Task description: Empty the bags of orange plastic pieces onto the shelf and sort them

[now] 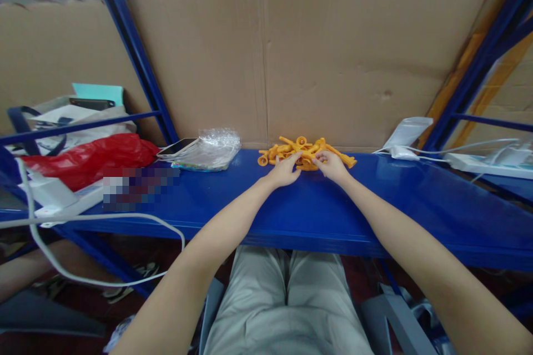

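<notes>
A heap of orange-yellow plastic pieces (pixel 302 147) lies at the back of the blue shelf, against the cardboard. They are thin and branching, and some have round cup-like ends. My left hand (pixel 285 171) is at the heap's front, its fingers closed around part of a piece. On the other side, my right hand (pixel 331 166) has its thumb and fingertips pinched on a piece at the heap's front right. The fingers cover the held parts, so their exact shape is hidden.
Left of the heap lie a clear plastic packet (pixel 216 150) and a phone (pixel 179 147). Farther left are a red plastic bag (pixel 100 158), a white power strip (pixel 79 202) and a looping cable (pixel 125 215). At right sit a white adapter (pixel 402 152) and another power strip (pixel 487 165). Blue posts flank the shelf.
</notes>
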Demonstrator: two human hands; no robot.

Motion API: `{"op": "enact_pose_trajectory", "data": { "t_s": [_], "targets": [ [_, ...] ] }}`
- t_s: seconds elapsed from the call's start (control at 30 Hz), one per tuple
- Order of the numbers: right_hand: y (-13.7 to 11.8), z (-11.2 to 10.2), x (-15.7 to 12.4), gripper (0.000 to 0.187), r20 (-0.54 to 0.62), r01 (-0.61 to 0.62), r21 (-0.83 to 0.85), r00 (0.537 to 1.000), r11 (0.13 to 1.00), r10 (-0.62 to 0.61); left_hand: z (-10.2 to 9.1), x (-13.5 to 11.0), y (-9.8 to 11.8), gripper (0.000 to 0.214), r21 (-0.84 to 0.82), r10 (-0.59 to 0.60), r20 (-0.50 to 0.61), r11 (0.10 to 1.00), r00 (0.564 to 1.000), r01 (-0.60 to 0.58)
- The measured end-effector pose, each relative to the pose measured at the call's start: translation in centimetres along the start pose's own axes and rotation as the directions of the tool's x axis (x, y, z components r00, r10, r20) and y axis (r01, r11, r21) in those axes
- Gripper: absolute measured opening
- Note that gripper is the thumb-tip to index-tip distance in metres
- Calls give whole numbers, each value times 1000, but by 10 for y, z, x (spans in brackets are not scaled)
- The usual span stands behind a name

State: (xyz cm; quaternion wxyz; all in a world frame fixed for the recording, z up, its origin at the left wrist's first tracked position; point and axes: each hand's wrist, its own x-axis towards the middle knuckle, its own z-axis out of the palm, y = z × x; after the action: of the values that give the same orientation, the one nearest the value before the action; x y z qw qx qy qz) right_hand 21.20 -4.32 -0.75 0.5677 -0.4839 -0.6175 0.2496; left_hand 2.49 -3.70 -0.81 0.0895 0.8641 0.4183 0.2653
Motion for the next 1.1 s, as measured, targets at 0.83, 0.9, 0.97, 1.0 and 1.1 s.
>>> {"op": "enact_pose_trajectory", "data": {
  "t_s": [0.83, 0.9, 0.97, 1.0, 1.1],
  "targets": [
    [-7, 14, -4, 42, 115, 408, -115, 911, 906, -396, 7, 19, -6, 73, -812, -177, -284, 568, 942, -138],
    [-8, 15, -8, 39, 152, 427, -160, 901, 890, -406, 1, 16, -4, 68, -839, -202, -265, 529, 943, -122],
    [-9, 15, -10, 35, 179, 436, -195, 896, 878, -406, -4, 12, 1, 62, -855, -234, -222, 513, 946, -74],
    [-10, 15, -10, 32, 186, 440, -211, 895, 873, -406, -7, 10, 3, 58, -859, -253, -195, 510, 948, -41],
    [-10, 13, -11, 26, 202, 457, -257, 887, 852, -415, -9, 6, 12, 47, -866, -306, -116, 497, 945, 54]
  ]
}}
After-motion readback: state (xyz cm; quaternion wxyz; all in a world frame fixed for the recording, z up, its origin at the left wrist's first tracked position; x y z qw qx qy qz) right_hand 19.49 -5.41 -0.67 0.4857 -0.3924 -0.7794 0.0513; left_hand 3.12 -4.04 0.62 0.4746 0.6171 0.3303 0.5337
